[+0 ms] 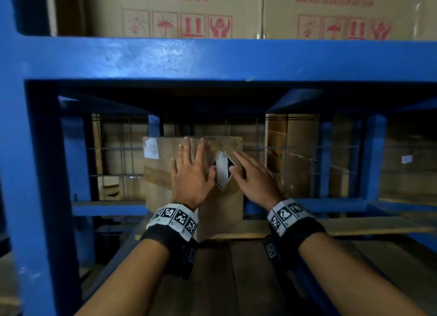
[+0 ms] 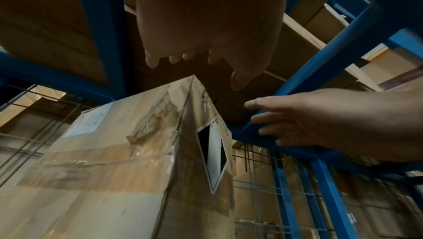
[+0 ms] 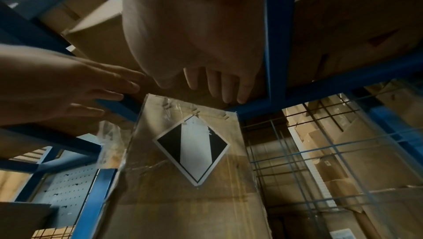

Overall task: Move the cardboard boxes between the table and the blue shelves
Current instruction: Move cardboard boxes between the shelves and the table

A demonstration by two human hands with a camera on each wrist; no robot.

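Tall brown cardboard box (image 1: 220,206) upright on blue shelf (image 1: 212,60), clear tape over seams, black-and-white diamond label (image 1: 222,171), white sticker (image 1: 151,148), left hand (image 1: 191,173) and right hand (image 1: 254,177) at its near faces, fingers straight and apart

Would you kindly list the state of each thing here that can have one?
Cardboard box: upright on the shelf boards, taped shut, one corner toward the camera.
Diamond label: stuck on the box's right face.
Left hand: open, fingers spread, at the box.
Right hand: open, fingers straight, by the label.
Blue shelves: upper tier loaded with large cartons.
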